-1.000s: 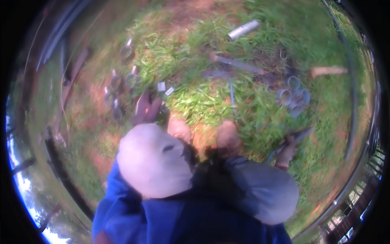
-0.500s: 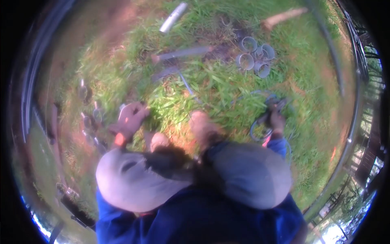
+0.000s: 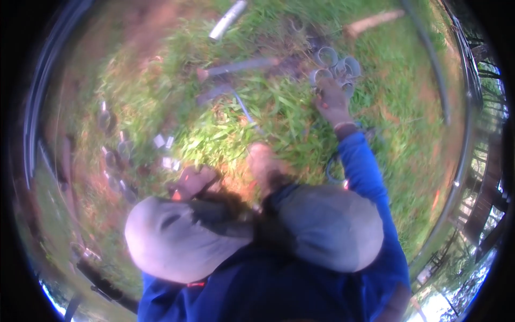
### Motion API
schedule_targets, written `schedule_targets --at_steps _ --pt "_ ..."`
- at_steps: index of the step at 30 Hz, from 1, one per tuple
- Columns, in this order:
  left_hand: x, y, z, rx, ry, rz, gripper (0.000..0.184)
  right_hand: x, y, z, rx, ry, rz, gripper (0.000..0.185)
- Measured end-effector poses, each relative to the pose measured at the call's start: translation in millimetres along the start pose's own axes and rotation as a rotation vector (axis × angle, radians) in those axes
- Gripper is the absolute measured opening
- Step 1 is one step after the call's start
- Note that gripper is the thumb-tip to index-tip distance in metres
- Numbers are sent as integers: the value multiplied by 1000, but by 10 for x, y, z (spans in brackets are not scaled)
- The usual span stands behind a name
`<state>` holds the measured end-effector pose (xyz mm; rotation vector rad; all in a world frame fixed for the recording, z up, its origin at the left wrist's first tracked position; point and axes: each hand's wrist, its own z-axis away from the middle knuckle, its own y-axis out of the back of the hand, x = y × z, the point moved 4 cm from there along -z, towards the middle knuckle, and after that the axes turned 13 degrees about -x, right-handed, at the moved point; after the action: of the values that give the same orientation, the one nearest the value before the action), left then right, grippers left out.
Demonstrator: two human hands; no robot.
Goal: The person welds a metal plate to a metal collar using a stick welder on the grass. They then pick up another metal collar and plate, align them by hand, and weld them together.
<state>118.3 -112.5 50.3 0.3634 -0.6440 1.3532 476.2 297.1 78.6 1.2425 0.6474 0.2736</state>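
Note:
My right hand [image 3: 331, 100] reaches out to a cluster of grey pipe rings [image 3: 350, 67] on the grass. Its fingers are at the nearest ring [image 3: 321, 76], and blur hides whether they grip it. Low on the left, my left hand [image 3: 196, 181] is beside my foot, its fingers smeared. Small white pieces [image 3: 170, 163] lie just beyond it. Below my right forearm, a dark coiled cable or hose [image 3: 333, 169] rests on the grass.
Several ring-shaped metal pieces [image 3: 110, 161] lie at the left. A silver tube [image 3: 228, 20], a hammer-like tool [image 3: 238, 67], a flat blade-like piece [image 3: 213, 94] and a wooden piece [image 3: 375, 22] are further out. Long bars run along both sides.
My right hand has left the coiled cable and moved forward to the pipe rings. My left hand has come down and inward, and the small white pieces now show beyond it.

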Motion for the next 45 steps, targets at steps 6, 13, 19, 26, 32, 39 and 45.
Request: schedule_targets --at_steps 6,13,19,26,32,39,45 --pt "-30 68 -28 35 -3 86 25 -45 -116 -92 89 -63 -56 53" --pt "-394 91 -7 55 -100 398 25 71 218 -233 167 9 159 70" --pt "145 -14 256 192 53 59 30 -144 162 -602 -419 -238 98 52" --pt "90 -100 247 231 25 22 32 222 -205 -478 -309 -154 256 47" --pt "59 -68 195 229 20 2 33 194 44 -382 -82 -61 39 42" --pt "14 14 105 202 65 -40 35 -963 518 -543 93 116 -161 31" --pt "61 72 137 194 86 -72 37 -2163 432 -833 2 421 -159 27"
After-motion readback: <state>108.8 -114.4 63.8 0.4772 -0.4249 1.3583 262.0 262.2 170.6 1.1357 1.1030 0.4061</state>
